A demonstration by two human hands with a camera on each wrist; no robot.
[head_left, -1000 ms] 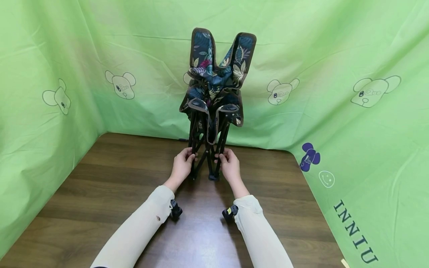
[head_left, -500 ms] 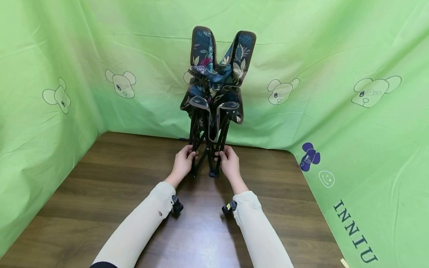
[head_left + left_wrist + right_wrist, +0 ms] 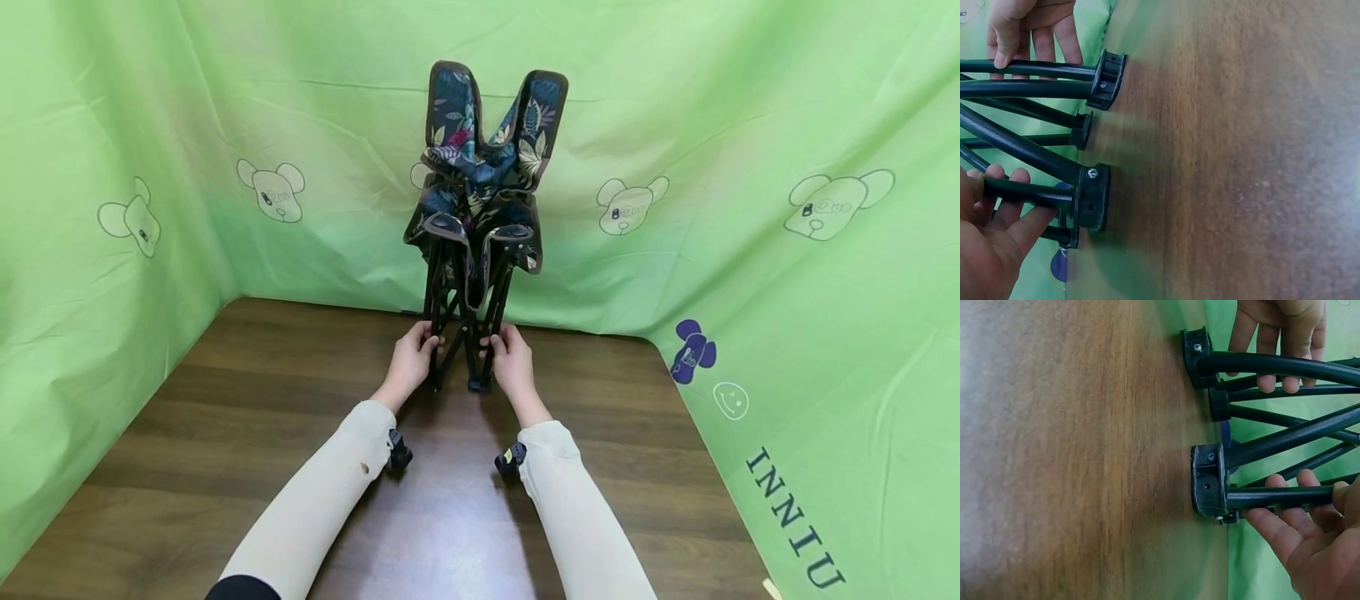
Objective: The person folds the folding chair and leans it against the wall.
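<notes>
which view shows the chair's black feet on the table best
The right wrist view: two feet sit large and sharp on the table. The left wrist view shows them slightly blurred; the head view shows them tiny between both hands.

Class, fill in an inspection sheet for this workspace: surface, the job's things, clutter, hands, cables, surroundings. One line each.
Surface: brown wood-grain table, bare where visible.
Job's things: folded chair stands upright on its black feet; leaf-print fabric bunched on top.
Clutter: nothing seen.
Hands: left hand and right hand each grip a lower leg tube, one on each side of the frame.
Cables: nothing seen.
Surroundings: green cloth with cartoon mouse prints and lettering hangs behind and on both sides.
</notes>
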